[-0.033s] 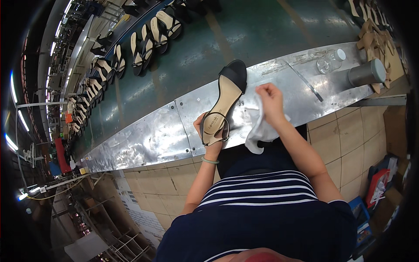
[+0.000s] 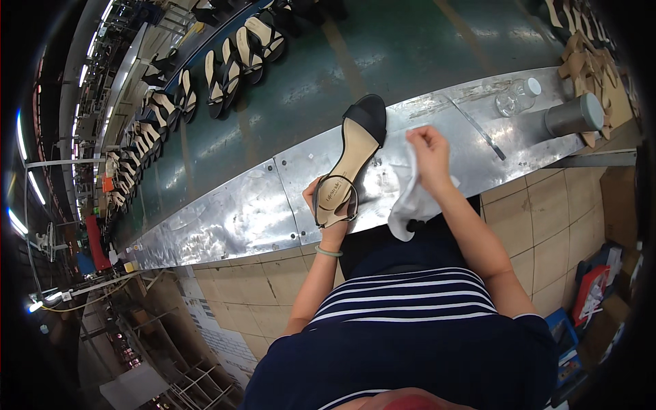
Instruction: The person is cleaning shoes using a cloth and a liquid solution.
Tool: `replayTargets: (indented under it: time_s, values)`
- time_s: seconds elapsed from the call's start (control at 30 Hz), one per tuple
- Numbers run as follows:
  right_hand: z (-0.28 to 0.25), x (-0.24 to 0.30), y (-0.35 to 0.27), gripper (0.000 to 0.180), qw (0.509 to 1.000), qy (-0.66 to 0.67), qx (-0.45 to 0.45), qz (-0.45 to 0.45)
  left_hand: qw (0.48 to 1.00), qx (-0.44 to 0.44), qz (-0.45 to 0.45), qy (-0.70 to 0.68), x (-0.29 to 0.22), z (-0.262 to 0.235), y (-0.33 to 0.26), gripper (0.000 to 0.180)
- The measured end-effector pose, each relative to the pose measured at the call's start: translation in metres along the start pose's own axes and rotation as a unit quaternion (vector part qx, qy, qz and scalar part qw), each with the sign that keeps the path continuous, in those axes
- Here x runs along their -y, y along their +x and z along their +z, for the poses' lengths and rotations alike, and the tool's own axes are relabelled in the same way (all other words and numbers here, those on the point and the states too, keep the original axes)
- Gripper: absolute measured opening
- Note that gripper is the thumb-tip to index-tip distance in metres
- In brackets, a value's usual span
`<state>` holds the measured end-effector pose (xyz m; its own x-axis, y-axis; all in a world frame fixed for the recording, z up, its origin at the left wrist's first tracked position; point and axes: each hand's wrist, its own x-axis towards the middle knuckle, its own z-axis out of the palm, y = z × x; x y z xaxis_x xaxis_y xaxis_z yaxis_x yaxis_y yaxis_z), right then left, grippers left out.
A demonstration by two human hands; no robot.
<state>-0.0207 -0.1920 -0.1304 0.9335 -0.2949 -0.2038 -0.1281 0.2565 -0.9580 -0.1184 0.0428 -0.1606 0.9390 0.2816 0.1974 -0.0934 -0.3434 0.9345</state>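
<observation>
A black sandal with a beige insole and a thin ankle strap lies sole down, its toe pointing away from me over the metal ledge. My left hand is closed around its heel end; the sandal hides most of those fingers. To the right of the sandal, my right hand pinches a white cloth between thumb and fingers. The cloth hangs down past the near edge of the ledge. It does not touch the sandal.
A shiny metal ledge borders a green conveyor belt. Several black sandals line its far left. At right are a thin metal strip, a clear jar, a grey cylindrical container and tan sandals.
My right hand has shifted slightly to the right with the white cloth. My left hand and the sandal have stayed in place.
</observation>
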Motion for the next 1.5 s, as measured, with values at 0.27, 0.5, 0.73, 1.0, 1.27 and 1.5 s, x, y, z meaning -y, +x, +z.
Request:
replayTargets:
  time_s: [0.27,0.5,0.73,1.0,1.27,1.5]
  values:
    - [-0.045,0.020,0.040,0.014,0.892,-0.371,-0.087,-0.241,0.981,0.094,-0.148,-0.087,-0.040,-0.015,0.026,0.074]
    - [-0.044,0.023,0.038,0.014,0.892,-0.332,-0.058,-0.300,0.950,0.148,-0.180,-0.210,-0.117,0.026,0.126,0.039]
    - [-0.045,0.026,0.035,0.013,0.900,-0.324,-0.058,-0.286,0.955,0.106,-0.120,-0.251,-0.096,0.209,0.300,0.045]
    - [-0.038,0.024,0.035,0.014,0.911,-0.296,-0.024,-0.287,0.992,-0.034,0.002,-0.125,-0.024,0.334,0.438,0.066]
    - [-0.045,0.027,0.044,0.014,0.912,-0.303,-0.052,-0.270,0.993,-0.089,0.032,-0.070,-0.001,0.345,0.372,0.076]
    - [-0.041,0.027,0.044,0.014,0.913,-0.296,-0.047,-0.276,0.992,-0.114,0.000,0.057,-0.041,0.255,0.443,0.087]
